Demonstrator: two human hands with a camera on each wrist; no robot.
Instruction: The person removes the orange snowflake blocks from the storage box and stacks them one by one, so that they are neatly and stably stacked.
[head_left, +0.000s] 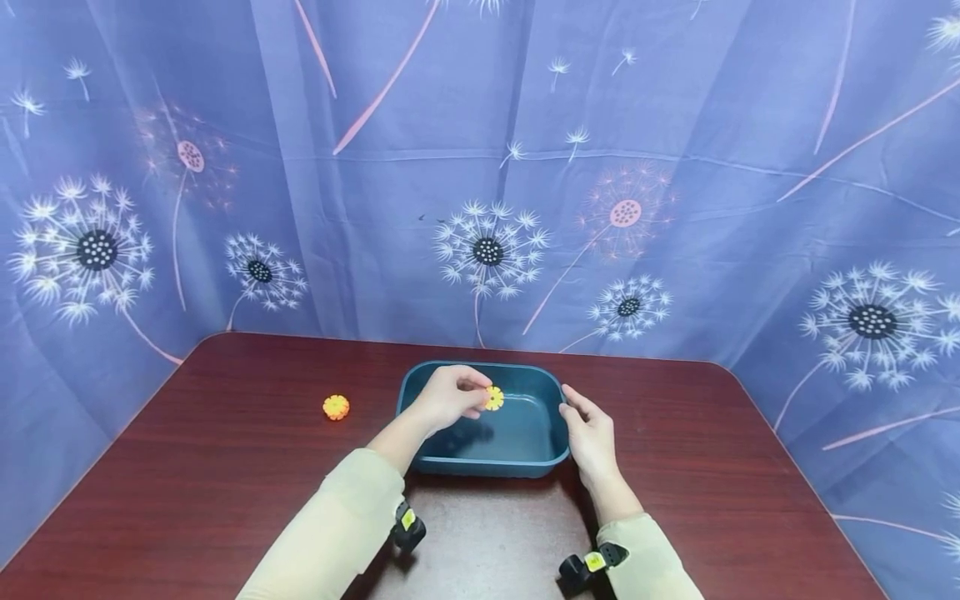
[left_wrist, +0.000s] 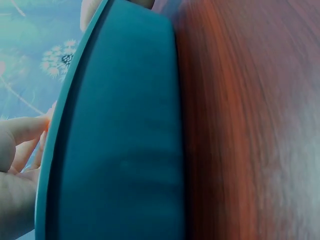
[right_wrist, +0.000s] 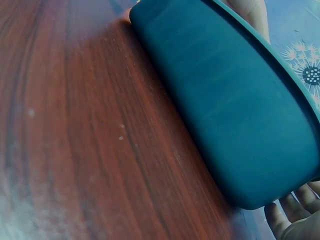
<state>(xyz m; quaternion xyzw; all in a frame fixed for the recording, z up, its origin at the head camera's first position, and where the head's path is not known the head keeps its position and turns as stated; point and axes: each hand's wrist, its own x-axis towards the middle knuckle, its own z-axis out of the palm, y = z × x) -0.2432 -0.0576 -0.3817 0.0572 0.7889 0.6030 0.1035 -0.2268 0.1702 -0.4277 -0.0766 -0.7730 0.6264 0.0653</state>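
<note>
Above the inside of a dark teal rectangular basin point(head_left: 517, 462), my left hand point(head_left: 450, 398) pinches a small yellow flower-shaped piece point(head_left: 494, 398) between thumb and fingers. My right hand point(head_left: 592, 433) holds the basin's right end at the rim, thumb and fingers against it. In the left wrist view, the left hand point(left_wrist: 22, 155) shows beyond the basin's near wall point(left_wrist: 120, 125), with a speck of orange at its fingertips. The right wrist view has the right hand's fingers point(right_wrist: 295, 207) at the basin's end. Another orange-yellow flower-shaped piece point(head_left: 336, 407) lies on the table, left of the basin.
The basin stands on a reddish-brown wooden table point(head_left: 247, 483) towards its far edge. Behind and at both sides hangs a blue curtain point(head_left: 390, 217) with a dandelion print. Black cameras point(head_left: 408, 527) are strapped at both wrists.
</note>
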